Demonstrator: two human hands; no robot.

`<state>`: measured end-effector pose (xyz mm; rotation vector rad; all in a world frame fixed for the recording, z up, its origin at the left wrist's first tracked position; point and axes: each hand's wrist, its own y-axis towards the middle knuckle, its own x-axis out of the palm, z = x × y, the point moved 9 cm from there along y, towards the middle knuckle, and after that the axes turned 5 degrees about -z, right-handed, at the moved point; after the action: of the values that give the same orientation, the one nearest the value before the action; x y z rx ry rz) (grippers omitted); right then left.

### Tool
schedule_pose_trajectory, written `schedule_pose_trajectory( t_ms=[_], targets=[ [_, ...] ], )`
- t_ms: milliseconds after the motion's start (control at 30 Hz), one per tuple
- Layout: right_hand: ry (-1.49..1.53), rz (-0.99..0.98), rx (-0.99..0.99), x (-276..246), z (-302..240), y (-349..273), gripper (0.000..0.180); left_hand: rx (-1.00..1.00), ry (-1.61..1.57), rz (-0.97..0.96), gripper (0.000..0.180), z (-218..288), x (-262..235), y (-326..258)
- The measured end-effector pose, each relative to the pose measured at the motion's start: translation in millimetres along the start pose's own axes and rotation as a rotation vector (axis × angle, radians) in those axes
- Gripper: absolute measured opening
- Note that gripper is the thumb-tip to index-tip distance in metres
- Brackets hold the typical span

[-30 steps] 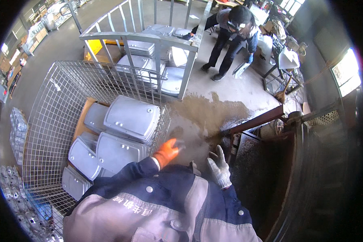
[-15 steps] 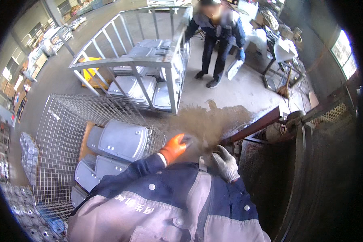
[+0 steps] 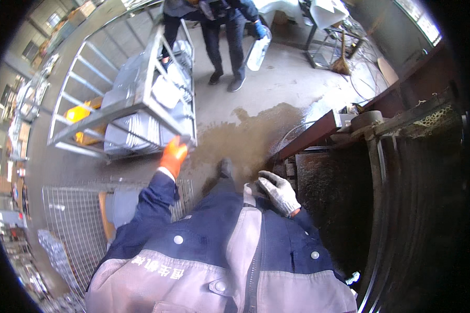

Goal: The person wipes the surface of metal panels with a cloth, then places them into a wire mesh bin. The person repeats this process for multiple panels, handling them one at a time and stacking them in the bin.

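The jacket (image 3: 198,253) worn here has one short row of white writing (image 3: 156,266) on its pale chest. The cloth is dark blue on top and pinkish grey below, with a zip down the middle. Two round, pale buttons stand out on the blue part.

The left hand (image 3: 175,156) wears one bright orange glove with dark fingertips. It is right by the near corner of a metal cart (image 3: 97,120); I cannot tell if it touches the bar, or if its fingers are closed on anything. The right hand (image 3: 279,193) wears one grey-white knit glove. Its fingers are bent loosely in front of the jacket, and nothing shows in its grip.

The cart is ahead and to the left, made of straight, hard bars. It holds piles of flat grey plates (image 3: 130,128), too bunched up to count, and one yellow thing (image 3: 78,116). Nearer is one wire basket (image 3: 68,221) with thin crossed wires, a brown board (image 3: 106,215) and grey plates inside.

One other person (image 3: 222,39) stands beside the cart, holding one pale, flat sheet (image 3: 257,55) in a blue glove (image 3: 258,29). One broom (image 3: 341,65) stands farther right. A brown, wet-looking patch (image 3: 250,130) spreads over the grey floor (image 3: 287,81).
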<state>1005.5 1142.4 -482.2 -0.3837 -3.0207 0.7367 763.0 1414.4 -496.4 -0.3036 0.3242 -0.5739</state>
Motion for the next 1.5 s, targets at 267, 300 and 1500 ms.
schedule_pose_trajectory(
  t_ms=[267, 300, 1500],
  targets=[
    [0.094, 0.010, 0.009, -56.3, -78.8, 154.0, 0.045, 0.111, -0.174, 0.036, 0.028, 12.0, -12.9, 163.5],
    [0.105, 0.008, 0.025, -62.9, -96.1, 172.6, 0.048, 0.069, -0.233, 0.015, 0.028, 21.0, -12.6, 182.3],
    [0.606, -0.325, -0.460, -515.9, -442.7, 698.7, 0.070, 0.596, -0.128, -0.647, 0.044, 469.5, 438.5, 682.7]
  ],
)
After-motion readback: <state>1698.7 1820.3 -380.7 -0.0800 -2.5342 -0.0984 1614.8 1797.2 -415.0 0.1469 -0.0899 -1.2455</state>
